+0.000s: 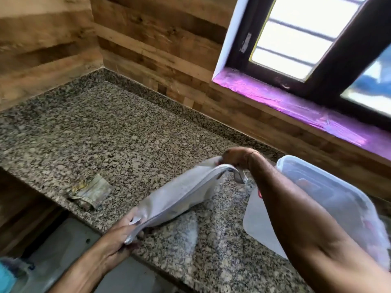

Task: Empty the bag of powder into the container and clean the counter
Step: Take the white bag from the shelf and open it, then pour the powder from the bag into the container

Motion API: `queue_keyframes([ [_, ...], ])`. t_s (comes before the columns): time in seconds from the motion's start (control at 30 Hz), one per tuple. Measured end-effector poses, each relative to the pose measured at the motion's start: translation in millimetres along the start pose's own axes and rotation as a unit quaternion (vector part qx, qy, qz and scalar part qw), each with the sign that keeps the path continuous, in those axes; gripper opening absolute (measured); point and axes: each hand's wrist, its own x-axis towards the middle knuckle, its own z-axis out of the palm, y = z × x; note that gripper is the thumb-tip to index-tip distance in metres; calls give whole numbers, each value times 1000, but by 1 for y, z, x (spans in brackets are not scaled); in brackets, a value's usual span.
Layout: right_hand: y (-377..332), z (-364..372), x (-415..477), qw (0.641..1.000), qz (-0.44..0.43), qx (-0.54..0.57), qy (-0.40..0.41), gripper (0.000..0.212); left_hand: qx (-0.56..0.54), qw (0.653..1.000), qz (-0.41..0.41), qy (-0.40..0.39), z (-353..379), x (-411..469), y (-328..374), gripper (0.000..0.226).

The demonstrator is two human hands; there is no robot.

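A white plastic bag (179,195) is stretched out just above the granite counter (105,127). My left hand (118,235) grips its near end and my right hand (237,157) pinches its far end. A clear plastic container (330,193) stands on the counter at the right, partly hidden behind my right forearm. A flat translucent white piece, perhaps the container's lid (258,216), lies beside it. A faint dusting of pale powder (190,231) lies on the counter under the bag.
A crumpled dirty cloth (91,192) lies on the counter near its front left edge. Wood-panelled walls meet at the back corner. A window with a purple-covered sill (296,106) is at the right. The grey floor (63,246) shows below the counter edge.
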Motion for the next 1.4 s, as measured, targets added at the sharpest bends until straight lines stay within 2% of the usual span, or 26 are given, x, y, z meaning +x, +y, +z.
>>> queue_keyframes([
  [0.1, 9, -30, -22, 988, -21, 126, 88, 38, 5, 1000, 18, -20, 21, -2, 8, 27],
  [0.2, 35, -59, -50, 948, -70, 283, 130, 27, 11, 997, 40, -66, 53, -3, 23, 33],
  [0.3, 67, -85, -94, 902, -95, 383, 174, 21, 33, 990, 71, -120, 97, -1, 40, 24],
  [0.43, 124, -111, -155, 866, -100, 422, 250, 24, 22, 978, 84, -188, 167, 8, 57, 26],
  [0.53, 170, -115, -188, 834, -95, 447, 309, 27, 37, 965, 139, -221, 221, 18, 58, 39],
  [0.77, 266, -63, -230, 734, -102, 540, 398, 23, 89, 927, 312, -190, 334, 34, 17, 68],
  [0.93, 318, -3, -215, 649, -101, 632, 410, 24, 153, 909, 356, -154, 366, 47, -22, 68],
  [1.03, 329, 37, -199, 625, -95, 637, 441, 33, 244, 878, 387, -140, 369, 55, -30, 64],
  [1.13, 337, 73, -181, 604, -92, 648, 454, 26, 345, 835, 409, -126, 370, 60, -33, 73],
  [1.2, 341, 87, -175, 586, -97, 665, 453, 25, 376, 824, 407, -121, 370, 60, -34, 73],
  [1.27, 342, 92, -176, 575, -102, 674, 453, 25, 371, 828, 405, -116, 373, 58, -38, 61],
  [1.33, 343, 94, -175, 574, -117, 676, 446, 25, 339, 850, 386, -117, 380, 54, -40, 41],
  [1.4, 343, 94, -174, 576, -130, 677, 439, 23, 295, 874, 371, -106, 384, 53, -40, 34],
])
